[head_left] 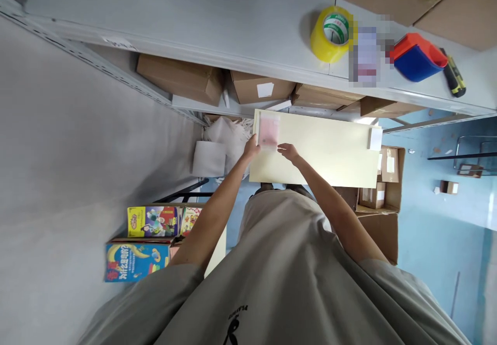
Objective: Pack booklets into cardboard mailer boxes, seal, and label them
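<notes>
A flat pink item in a frosted, see-through sleeve [269,131] lies at the left end of a pale yellow tabletop [322,153]. At its lower left corner, my left hand [252,148] is closed on the sleeve's edge, thumb towards me. My right hand [288,151] has its fingertips together at the lower right corner of the same sleeve. What exactly the pink item is cannot be made out. A small white block or pad [375,139] rests at the right end of the tabletop.
Above the tabletop runs a grey shelf [174,13] bearing yellow tape [330,34], a red-and-blue tape dispenser [419,57] and a utility knife [453,73]. Cardboard boxes [180,78] fill the level below. White wrap roll [208,158] stands left; picture books [151,221] lower left; open carton [394,200] right.
</notes>
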The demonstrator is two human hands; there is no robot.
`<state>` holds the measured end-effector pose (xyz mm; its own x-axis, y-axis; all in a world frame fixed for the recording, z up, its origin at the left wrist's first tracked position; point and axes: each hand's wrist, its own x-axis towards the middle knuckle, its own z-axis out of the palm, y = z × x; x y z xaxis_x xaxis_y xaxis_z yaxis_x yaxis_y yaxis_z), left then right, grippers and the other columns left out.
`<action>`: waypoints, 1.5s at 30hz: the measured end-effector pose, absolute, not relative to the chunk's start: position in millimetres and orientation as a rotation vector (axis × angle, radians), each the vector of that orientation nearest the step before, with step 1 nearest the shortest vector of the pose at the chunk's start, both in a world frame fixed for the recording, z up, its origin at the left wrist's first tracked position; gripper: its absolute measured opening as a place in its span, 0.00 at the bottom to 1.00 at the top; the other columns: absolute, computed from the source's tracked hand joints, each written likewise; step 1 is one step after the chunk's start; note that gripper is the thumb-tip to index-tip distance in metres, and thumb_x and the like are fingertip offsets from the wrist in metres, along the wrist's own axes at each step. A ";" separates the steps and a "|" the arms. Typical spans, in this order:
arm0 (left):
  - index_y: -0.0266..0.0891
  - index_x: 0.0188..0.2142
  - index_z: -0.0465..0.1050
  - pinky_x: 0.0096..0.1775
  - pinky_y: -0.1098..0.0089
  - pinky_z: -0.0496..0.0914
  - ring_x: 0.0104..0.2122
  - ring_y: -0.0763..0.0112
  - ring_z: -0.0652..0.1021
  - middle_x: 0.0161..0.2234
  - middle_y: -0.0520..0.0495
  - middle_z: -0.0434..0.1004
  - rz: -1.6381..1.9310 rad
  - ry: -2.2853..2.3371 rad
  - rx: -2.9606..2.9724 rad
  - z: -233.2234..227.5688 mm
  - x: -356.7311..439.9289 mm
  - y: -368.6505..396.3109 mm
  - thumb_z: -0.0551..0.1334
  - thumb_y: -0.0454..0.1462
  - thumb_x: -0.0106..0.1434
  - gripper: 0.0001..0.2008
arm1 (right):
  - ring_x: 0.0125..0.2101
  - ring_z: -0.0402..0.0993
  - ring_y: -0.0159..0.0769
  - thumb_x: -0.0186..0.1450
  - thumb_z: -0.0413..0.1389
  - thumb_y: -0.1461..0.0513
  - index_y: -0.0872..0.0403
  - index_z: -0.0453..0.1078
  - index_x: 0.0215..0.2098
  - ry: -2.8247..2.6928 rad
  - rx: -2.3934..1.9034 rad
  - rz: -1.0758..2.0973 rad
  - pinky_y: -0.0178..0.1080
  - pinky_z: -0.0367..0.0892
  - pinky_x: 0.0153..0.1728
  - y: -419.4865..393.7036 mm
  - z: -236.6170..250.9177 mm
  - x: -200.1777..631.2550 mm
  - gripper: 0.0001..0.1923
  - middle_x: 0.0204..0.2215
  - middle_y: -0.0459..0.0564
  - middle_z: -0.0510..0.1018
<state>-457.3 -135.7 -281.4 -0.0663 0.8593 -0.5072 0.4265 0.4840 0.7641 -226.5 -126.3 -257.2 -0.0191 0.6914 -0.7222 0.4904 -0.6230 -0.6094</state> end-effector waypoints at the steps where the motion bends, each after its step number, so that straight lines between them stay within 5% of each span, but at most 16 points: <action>1: 0.34 0.74 0.76 0.77 0.48 0.71 0.73 0.40 0.81 0.72 0.28 0.82 0.505 1.721 1.069 -280.3 -456.2 -145.5 0.69 0.28 0.64 0.38 | 0.60 0.89 0.50 0.66 0.72 0.63 0.50 0.85 0.46 -1.267 -2.064 1.717 0.53 0.81 0.67 -132.2 -255.2 -223.0 0.09 0.61 0.58 0.91; 7: 0.32 0.70 0.79 0.68 0.55 0.79 0.55 0.52 0.90 0.69 0.28 0.84 0.642 1.820 0.817 -262.1 -445.9 -209.1 0.65 0.28 0.66 0.32 | 0.52 0.89 0.46 0.62 0.74 0.59 0.50 0.83 0.41 -1.326 -1.992 1.821 0.52 0.84 0.62 -150.7 -235.7 -206.8 0.11 0.52 0.55 0.92; 13: 0.39 0.60 0.84 0.61 0.57 0.81 0.39 0.63 0.85 0.61 0.37 0.89 0.965 1.974 0.610 -229.9 -434.4 -271.1 0.68 0.29 0.61 0.27 | 0.43 0.88 0.40 0.63 0.75 0.61 0.51 0.83 0.41 -1.520 -1.785 2.044 0.49 0.83 0.58 -155.9 -214.1 -215.9 0.10 0.41 0.52 0.91; 22: 0.38 0.60 0.86 0.48 0.60 0.81 0.34 0.65 0.81 0.53 0.37 0.91 1.234 2.241 0.258 -176.3 -402.4 -424.6 0.73 0.34 0.63 0.24 | 0.53 0.91 0.45 0.63 0.79 0.49 0.50 0.84 0.50 -1.709 -1.194 2.528 0.51 0.81 0.65 -217.7 -199.8 -236.5 0.24 0.55 0.57 0.93; 28: 0.38 0.59 0.87 0.44 0.65 0.79 0.35 0.67 0.82 0.57 0.37 0.91 1.370 2.391 0.111 -148.5 -369.6 -536.0 0.71 0.33 0.65 0.23 | 0.56 0.91 0.46 0.64 0.80 0.46 0.49 0.84 0.52 -1.773 -1.037 2.722 0.51 0.81 0.68 -290.1 -194.0 -246.6 0.26 0.60 0.57 0.92; 35: 0.41 0.60 0.84 0.54 0.60 0.84 0.46 0.61 0.87 0.65 0.36 0.88 1.522 2.541 0.028 -134.6 -372.7 -643.9 0.67 0.36 0.66 0.23 | 0.56 0.91 0.48 0.61 0.80 0.42 0.48 0.86 0.53 -1.956 -0.815 2.782 0.50 0.82 0.65 -356.6 -174.8 -262.7 0.29 0.59 0.56 0.92; 40: 0.43 0.64 0.81 0.65 0.50 0.83 0.61 0.49 0.87 0.65 0.35 0.86 1.624 2.688 -0.054 -146.7 -402.4 -751.6 0.72 0.49 0.70 0.26 | 0.55 0.91 0.46 0.63 0.80 0.44 0.47 0.86 0.52 -2.075 -0.669 2.769 0.49 0.82 0.64 -416.2 -162.5 -292.5 0.26 0.59 0.55 0.93; 45: 0.40 0.69 0.78 0.78 0.39 0.71 0.75 0.38 0.78 0.70 0.29 0.80 1.462 2.979 -0.014 -138.9 -448.6 -891.0 0.74 0.62 0.71 0.39 | 0.53 0.92 0.43 0.67 0.78 0.48 0.48 0.86 0.52 -2.130 -0.561 2.780 0.47 0.82 0.63 -520.8 -147.6 -338.3 0.21 0.56 0.54 0.94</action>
<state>-448.6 -891.0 -138.9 -0.9843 -0.0853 0.1544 0.0699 0.6149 0.7855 -338.3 -520.8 -147.6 -0.8709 -0.1270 -0.4748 0.4915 -0.2268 -0.8408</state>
